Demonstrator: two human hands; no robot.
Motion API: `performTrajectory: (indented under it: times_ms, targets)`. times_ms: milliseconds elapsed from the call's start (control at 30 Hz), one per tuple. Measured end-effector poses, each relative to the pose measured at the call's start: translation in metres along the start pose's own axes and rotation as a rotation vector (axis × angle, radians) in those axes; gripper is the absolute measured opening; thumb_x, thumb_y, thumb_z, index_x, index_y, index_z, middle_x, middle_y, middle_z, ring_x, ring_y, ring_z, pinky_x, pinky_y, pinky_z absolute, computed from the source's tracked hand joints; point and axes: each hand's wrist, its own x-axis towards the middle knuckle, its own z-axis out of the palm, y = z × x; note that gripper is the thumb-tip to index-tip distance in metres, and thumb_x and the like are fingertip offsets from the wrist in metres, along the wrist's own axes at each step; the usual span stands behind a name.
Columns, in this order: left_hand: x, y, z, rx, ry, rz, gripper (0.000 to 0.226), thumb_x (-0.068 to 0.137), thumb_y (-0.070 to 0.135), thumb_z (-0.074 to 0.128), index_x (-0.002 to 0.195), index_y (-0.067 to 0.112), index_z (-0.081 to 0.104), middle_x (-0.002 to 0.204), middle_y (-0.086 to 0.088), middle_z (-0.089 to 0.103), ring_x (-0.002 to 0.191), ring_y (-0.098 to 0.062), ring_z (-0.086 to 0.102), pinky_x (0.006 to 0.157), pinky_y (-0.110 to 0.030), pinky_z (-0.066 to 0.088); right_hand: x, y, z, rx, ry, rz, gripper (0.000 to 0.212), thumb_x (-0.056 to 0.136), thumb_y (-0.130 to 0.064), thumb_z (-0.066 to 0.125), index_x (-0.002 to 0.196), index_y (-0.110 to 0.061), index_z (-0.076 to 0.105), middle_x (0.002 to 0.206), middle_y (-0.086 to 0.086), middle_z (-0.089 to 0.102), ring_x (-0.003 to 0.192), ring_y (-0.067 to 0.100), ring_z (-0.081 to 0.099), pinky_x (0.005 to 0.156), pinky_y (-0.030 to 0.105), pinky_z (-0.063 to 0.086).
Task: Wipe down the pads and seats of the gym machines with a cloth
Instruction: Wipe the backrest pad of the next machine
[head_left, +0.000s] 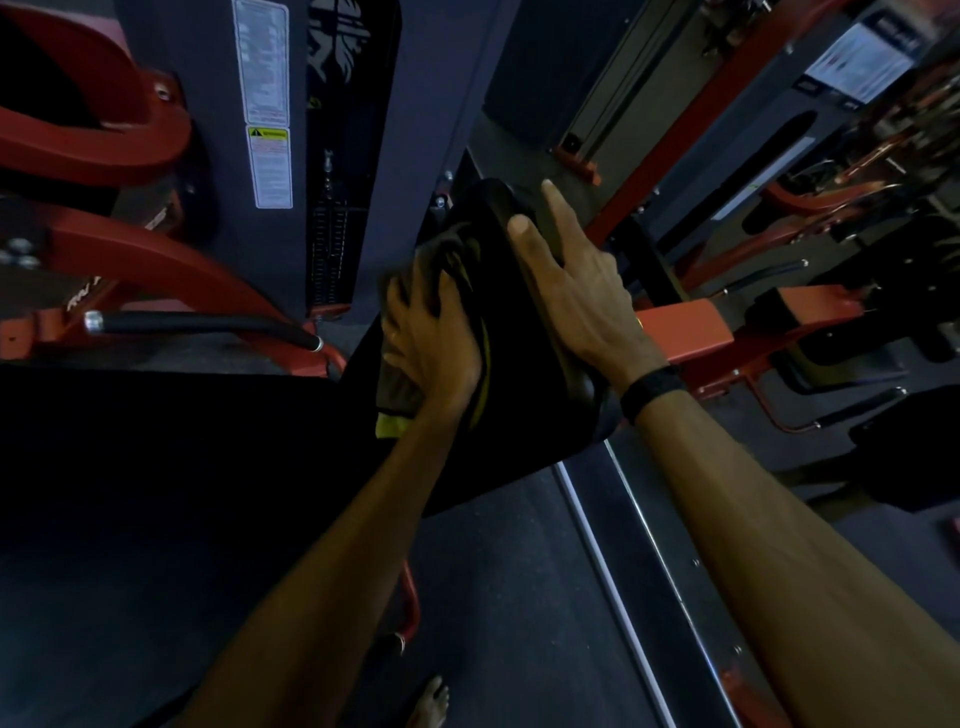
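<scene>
At frame centre, the left hand presses a crumpled dark cloth with yellow trim onto the black padded machine seat, fingers curled into it. The right hand rests on the seat's right edge, fingers spread apart.

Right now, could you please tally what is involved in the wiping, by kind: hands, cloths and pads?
Hands: 2, the left hand pressing the cloth, the right hand resting on the pad's edge
Cloths: 1, the cloth
Pads: 1, the black pad
Total: 4
</scene>
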Motion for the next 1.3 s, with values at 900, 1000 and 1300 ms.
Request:
performTrajectory:
  times_ms: [900,1000,1300]
  targets:
    - [0.046,-0.131,-0.023,0.112,-0.136,0.065,0.095,0.088,0.083,0.022,0.158,0.019,0.028,0.165,-0.01,0.024,0.153,-0.028,0.019,0.125,-0.047,0.016,0.004,-0.001,0.004,-0.006,0.005,0.011,0.077,0.087,-0.085,0.016,0.155,-0.05,0.017,0.157,0.006,0.042,0.141,0.034,0.041,0.113,0.061,0.03]
    - [0.065,-0.117,-0.018,-0.032,-0.102,-0.001,0.096,0.082,0.08,0.024,0.155,0.019,0.036,0.162,-0.005,0.031,0.151,-0.023,0.025,0.125,-0.044,0.017,0.004,-0.004,0.002,-0.017,0.016,0.007,0.072,0.092,-0.081,0.019,0.156,-0.047,0.02,0.155,0.006,0.044,0.139,0.032,0.043,0.113,0.059,0.031]
    - [0.097,-0.183,-0.026,-0.075,-0.097,-0.073,0.079,0.094,0.076,0.034,0.152,0.023,0.041,0.153,-0.01,0.046,0.142,-0.029,0.042,0.121,-0.049,0.029,0.001,-0.004,0.001,-0.017,0.01,0.008,0.066,0.097,-0.073,0.023,0.156,-0.045,0.022,0.152,0.006,0.047,0.137,0.03,0.045,0.111,0.057,0.034]
